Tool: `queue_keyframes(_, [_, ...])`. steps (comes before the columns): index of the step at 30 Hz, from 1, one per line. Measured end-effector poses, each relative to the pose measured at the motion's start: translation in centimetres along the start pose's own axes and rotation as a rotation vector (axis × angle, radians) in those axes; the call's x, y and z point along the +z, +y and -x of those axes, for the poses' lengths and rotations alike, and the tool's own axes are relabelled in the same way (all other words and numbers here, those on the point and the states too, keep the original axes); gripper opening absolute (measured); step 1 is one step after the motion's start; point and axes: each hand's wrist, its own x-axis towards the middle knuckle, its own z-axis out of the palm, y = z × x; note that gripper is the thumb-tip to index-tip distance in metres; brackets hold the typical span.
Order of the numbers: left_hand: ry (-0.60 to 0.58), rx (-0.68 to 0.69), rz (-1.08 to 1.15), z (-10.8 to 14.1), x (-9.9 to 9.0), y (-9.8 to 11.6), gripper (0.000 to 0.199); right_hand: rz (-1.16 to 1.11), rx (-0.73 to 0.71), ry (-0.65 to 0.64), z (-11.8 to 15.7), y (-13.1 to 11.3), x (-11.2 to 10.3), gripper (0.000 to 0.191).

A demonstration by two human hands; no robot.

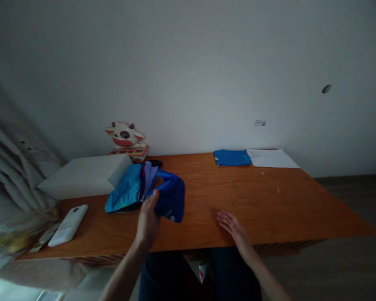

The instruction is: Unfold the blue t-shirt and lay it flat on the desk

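A dark blue cloth [172,198] hangs over the wooden table from my left hand [148,219], which grips its left edge. Just behind and left of that hand lie a turquoise cloth [125,188] and a purple cloth [149,175], overlapping each other, with darker fabric among them. My right hand [235,228] is over the front part of the table, fingers spread and holding nothing. Near the wall, a folded blue cloth [232,158] lies flat, beside white paper sheets [272,158].
On the left stand a white box [84,177] and a cow-shaped toy [124,136] with a keyboard. A white device [68,225] lies at the front left, near a plastic-wrapped bundle [19,238]. The wooden table [200,184] meets the wall behind.
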Motion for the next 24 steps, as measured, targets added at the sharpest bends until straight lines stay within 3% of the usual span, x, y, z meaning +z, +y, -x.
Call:
queue_keyframes(3, [-0.312,-0.284,0.252,8.2,5.4,-0.2,0.054,-0.266,0.152,0.009,3.1,0.6,2.3,0.063])
queue_keyframes(5, [-0.513,-0.576,0.584,12.6,7.3,-0.8,0.051,-0.360,0.282,0.064,4.8,1.3,3.1,0.066])
queue_keyframes(7, [-0.599,-0.793,0.857,15.6,7.7,-1.4,0.047,-0.359,0.350,0.119,6.2,2.1,3.1,0.068])
queue_keyframes(10, [-0.579,-0.940,1.037,17.3,6.3,-2.2,0.044,-0.218,0.339,0.248,8.0,3.0,2.5,0.060])
queue_keyframes(15, [-0.526,-0.962,1.074,16.6,3.0,-2.9,0.047,0.194,0.204,0.401,9.0,2.3,2.3,0.051])
queue_keyframes(19, [-0.523,-0.819,1.075,16.3,1.8,-3.5,0.053,0.455,0.161,0.368,8.7,1.0,3.3,0.027])
queue_keyframes(22, [-0.482,-0.665,1.004,16.2,1.5,-3.8,0.055,0.545,0.141,0.297,8.5,0.5,3.6,0.054])
queue_keyframes(24, [-0.455,-0.593,0.958,15.8,1.3,-3.8,0.056,0.582,0.112,0.342,8.5,0.3,3.3,0.062])
